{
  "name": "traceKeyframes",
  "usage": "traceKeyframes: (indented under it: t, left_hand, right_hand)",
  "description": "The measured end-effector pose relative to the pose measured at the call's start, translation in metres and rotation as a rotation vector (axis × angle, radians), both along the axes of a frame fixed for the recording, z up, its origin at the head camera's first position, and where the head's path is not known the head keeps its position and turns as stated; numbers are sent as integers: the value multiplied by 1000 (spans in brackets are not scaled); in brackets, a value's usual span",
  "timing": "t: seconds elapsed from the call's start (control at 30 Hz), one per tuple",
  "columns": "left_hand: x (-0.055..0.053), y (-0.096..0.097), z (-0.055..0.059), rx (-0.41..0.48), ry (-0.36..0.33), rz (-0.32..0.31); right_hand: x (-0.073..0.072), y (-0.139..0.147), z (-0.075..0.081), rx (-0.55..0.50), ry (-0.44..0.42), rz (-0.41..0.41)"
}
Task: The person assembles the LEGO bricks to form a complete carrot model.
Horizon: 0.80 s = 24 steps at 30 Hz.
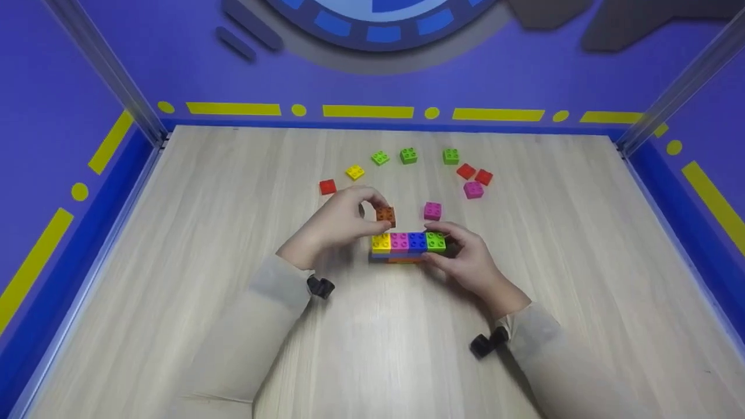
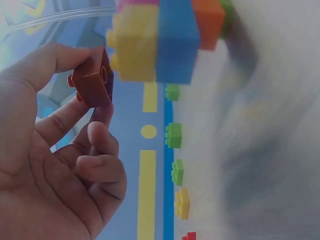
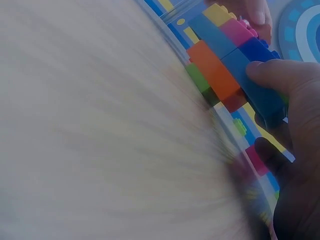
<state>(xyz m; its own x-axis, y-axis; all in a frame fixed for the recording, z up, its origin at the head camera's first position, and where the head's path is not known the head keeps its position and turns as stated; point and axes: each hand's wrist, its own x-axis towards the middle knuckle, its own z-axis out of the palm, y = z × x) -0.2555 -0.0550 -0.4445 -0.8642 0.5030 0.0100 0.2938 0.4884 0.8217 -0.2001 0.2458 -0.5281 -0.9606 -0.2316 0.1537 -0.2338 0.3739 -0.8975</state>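
Note:
Between thumb and fingertips my left hand (image 1: pixel 346 218) pinches a brown toy building brick (image 1: pixel 385 216), its underside facing the stack in the left wrist view. Close by is a built stack of bricks (image 1: pixel 399 241), whose top row runs yellow, pink, blue and green. Below that row lie blue bricks (image 3: pixel 212 37), then an orange brick (image 3: pixel 215 70) and a green brick (image 3: pixel 199 79) lower down. My right hand (image 1: pixel 468 259) grips the stack at its green end, thumb on the near side and fingers behind. The brown brick is just above the yellow end.
A loose magenta brick (image 1: pixel 432 210) lies just behind the stack. Farther back, an arc of loose bricks holds a red one (image 1: pixel 327 186), a yellow one (image 1: pixel 355 172), several green ones (image 1: pixel 408 155), and more red and magenta at right. Blue panels (image 1: pixel 372 87) wall the wooden table.

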Motion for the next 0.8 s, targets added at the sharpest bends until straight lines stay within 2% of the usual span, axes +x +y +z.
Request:
traceKeyframes:
  t: [0.2, 0.47, 0.63, 0.8]
  left_hand:
    - [12, -2, 1, 11, -10, -25]
    - [18, 1, -9, 2, -41, -71]
    - [19, 1, -15, 54, -100, -82]
    - [20, 3, -18, 103, -188, -68]
  right_hand:
    - [-1, 0, -1, -11, 0, 1]
    - [-1, 1, -1, -19, -1, 8]
    - [-1, 0, -1, -17, -3, 9]
    - [-1, 0, 0, -29, 3, 15]
